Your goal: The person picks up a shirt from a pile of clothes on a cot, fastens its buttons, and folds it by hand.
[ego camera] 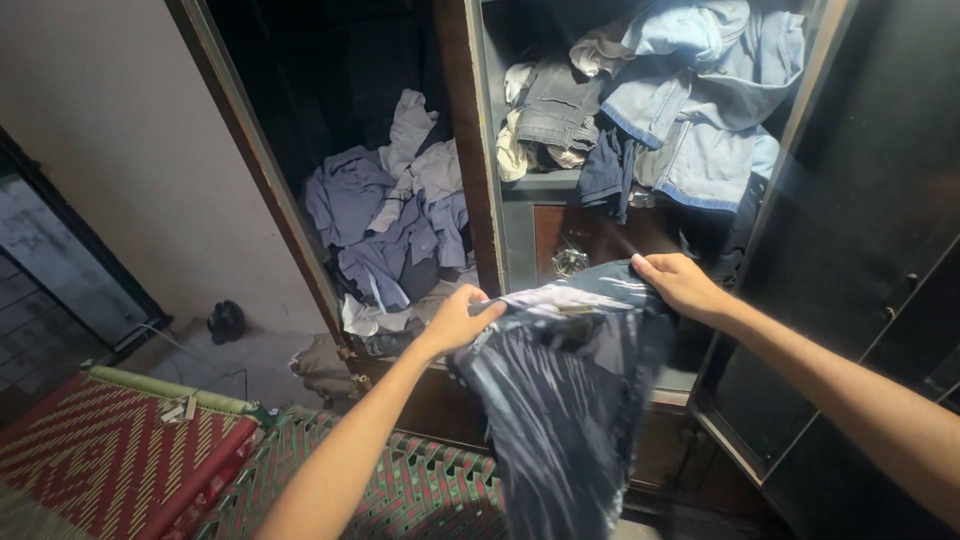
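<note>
Both hands hold up a dark blue-grey garment [560,400] in front of an open wardrobe [480,150]. Left hand [458,322] has its grip closed on the garment's top edge at the left corner, fingers curled over the cloth w/ thumb side up. Right hand [682,283] pinches the top edge at the right corner, grip shut on the fabric, arm coming in from lower right. Garment hangs between the two hands, top edge stretched roughly level, rest drooping down & a bit blurred, so exact kind of clothing can't be told. It sits just in front of the wardrobe's lower middle part, covering part of a dark brown panel w/ a small metal knob [570,262] just above the garment's top edge. Left compartment of the wardrobe holds a loose heap of lilac & white clothes [395,220], spilling toward the bottom edge. Upper right shelf [540,183] carries a messy pile of denim & light blue clothes [680,90], some hanging over the shelf's front. Right wardrobe door [870,200] stands open, dark & glossy. Below the arms lies a woven mat [110,450] in red & green pattern, near the wardrobe's foot. A small dark object [226,320] rests on the floor by the pale wall, well apart from the hands.
</note>
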